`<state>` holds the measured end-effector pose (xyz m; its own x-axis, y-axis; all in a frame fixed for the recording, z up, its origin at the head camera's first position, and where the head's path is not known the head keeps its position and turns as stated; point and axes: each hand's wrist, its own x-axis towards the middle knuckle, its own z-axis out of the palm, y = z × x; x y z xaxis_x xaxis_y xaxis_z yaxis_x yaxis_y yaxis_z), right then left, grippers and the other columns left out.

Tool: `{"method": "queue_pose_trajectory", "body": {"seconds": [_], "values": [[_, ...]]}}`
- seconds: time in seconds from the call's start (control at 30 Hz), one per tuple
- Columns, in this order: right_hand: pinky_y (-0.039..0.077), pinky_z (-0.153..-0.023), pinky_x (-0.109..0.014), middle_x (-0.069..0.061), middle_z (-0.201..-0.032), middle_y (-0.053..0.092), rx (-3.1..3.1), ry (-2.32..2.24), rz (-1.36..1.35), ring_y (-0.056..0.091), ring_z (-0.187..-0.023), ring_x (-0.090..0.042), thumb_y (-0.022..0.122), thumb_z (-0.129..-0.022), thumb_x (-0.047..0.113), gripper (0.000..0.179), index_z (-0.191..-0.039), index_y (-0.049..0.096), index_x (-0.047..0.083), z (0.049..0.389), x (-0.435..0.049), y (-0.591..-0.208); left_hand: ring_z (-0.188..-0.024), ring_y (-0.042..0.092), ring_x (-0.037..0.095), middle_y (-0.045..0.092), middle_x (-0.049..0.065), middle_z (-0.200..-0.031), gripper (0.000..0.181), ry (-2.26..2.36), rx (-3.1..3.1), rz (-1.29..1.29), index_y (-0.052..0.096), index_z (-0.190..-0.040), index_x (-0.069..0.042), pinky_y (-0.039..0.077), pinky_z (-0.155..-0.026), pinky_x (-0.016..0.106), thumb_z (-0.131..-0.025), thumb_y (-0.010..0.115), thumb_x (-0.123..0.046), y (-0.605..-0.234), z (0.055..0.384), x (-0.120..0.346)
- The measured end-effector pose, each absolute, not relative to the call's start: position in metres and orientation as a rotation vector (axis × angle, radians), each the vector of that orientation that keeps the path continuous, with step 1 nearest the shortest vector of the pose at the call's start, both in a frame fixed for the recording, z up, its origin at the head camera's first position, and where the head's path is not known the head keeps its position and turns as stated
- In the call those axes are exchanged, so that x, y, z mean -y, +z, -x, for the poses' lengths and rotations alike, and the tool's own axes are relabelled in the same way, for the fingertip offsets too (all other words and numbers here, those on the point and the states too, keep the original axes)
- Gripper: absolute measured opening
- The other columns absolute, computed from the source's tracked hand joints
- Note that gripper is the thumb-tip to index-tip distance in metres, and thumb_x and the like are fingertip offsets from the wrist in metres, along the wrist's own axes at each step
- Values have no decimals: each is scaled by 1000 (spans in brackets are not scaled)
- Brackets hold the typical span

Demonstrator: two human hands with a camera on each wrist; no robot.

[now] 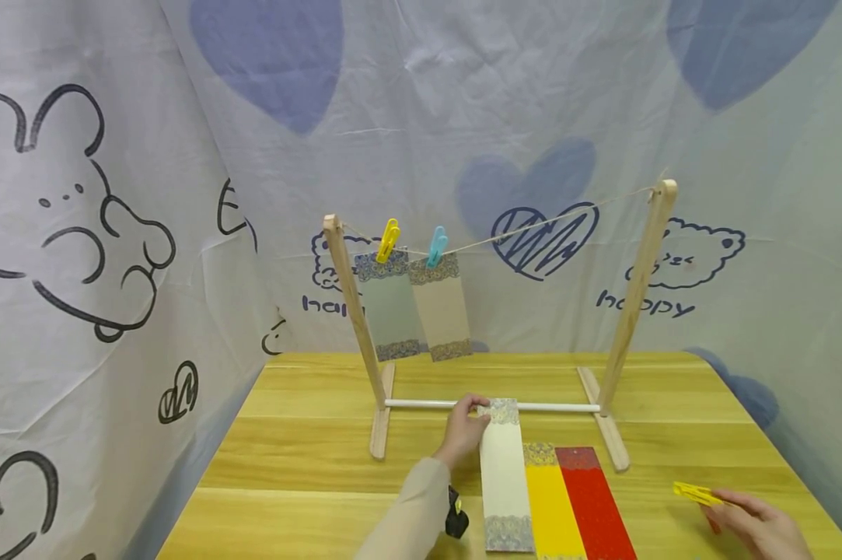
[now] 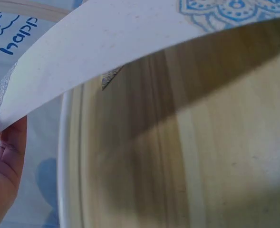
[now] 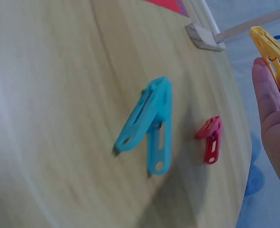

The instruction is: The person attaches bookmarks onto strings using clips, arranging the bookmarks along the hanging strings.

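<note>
Cloth [image 1: 504, 93] reads "happy" right of centre. Left hand [image 1: 465, 429] pinches white card [image 1: 506, 476], lower centre, long axis near-vertical. Right hand [image 1: 759, 525] pinches yellow peg [image 1: 697, 493], lower right, pointing left.

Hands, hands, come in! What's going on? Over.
Left hand holding white card. Right hand pinching yellow clip. Two cards hang at the stand's left; nothing seen in the way.

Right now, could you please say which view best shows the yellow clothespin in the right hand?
The right wrist view: the yellow clothespin looks largest and clearest there. The head view shows it smaller, in the right hand; the left wrist view lacks it.
</note>
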<state>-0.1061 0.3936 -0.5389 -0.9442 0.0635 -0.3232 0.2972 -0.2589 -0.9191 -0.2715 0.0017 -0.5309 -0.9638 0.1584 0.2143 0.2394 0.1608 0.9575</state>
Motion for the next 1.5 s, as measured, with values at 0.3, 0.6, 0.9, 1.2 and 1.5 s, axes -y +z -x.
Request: {"method": "queue_pose_trajectory", "body": {"seconds": [0.3, 0.6, 0.9, 1.2, 1.5], "values": [[50, -71, -22, 6, -87, 64, -1884, -2411, -228, 61, -81, -8, 55, -88, 4, 30, -89, 67, 31, 119, -386, -533, -69, 61, 27, 58, 18, -92, 20, -2096, 2230, 409, 55, -99, 8, 50, -54, 29, -80, 60, 7, -513, 275, -2], [47, -81, -24, 14, -103, 58, -1941, -2398, -144, 57, -94, -5, 55, -88, 7, 31, -111, 62, 27, 154, -413, -568, -66, 60, 18, 55, 14, -94, 22, -2142, 2169, 396, 54, -104, 6, 48, -49, 25, -82, 56, 8, -475, 262, -1], [42, -87, -30, -5, -119, 54, -1653, -2727, 298, 55, -104, -19, 42, -89, -12, 41, -126, 50, 3, 197, -434, -595, -69, 60, 27, 57, 20, -100, 23, -2042, 2205, 466, 53, -106, 8, 49, -54, 26, -83, 55, 6, -447, 260, -4], [38, -90, -36, -14, -128, 45, -1680, -2831, 374, 50, -110, -27, 41, -88, -15, 48, -134, 33, -5, 245, -458, -615, -61, 56, 26, 57, 19, -102, 24, -2014, 2135, 545, 52, -106, 8, 42, -48, 16, -83, 55, 7, -423, 262, -7], [44, -85, -32, -12, -119, 52, -1684, -2794, 586, 55, -103, -25, 52, -83, -12, 42, -124, 48, -5, 236, -404, -522, -74, 59, 31, 57, 22, -100, 23, -2004, 2052, 559, 52, -103, 11, 48, -58, 18, -81, 57, 9, -405, 266, -9]]}}
